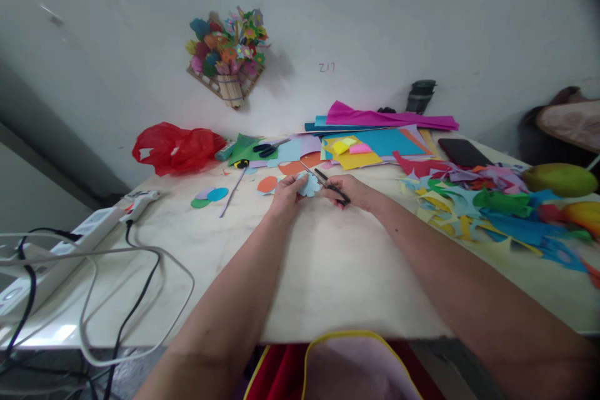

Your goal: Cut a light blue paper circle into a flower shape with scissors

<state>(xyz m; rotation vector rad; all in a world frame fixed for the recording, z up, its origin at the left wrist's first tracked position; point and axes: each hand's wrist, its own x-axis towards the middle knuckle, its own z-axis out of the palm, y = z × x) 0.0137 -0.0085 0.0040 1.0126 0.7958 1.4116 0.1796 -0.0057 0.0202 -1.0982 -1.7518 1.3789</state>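
In the head view my left hand [287, 195] pinches a light blue paper cutout [310, 185] with a scalloped edge, above the middle of the table. My right hand [347, 190] is closed around the black handles of a pair of scissors [321, 175]. The blades reach up and left beside the cutout's right edge. Just left of my left hand lies an orange paper circle [267, 185]. Green, purple and blue paper circles [217, 194] lie farther left, near a thin purple paper strip [233, 192].
Paper scraps [469, 200] cover the right side, with a dark phone [464, 153] behind. Coloured sheets [375, 144], a second pair of scissors [268, 149] and a red plastic bag [175, 149] lie along the back. A power strip [89, 225] with looping cables [154, 250] occupies the left edge.
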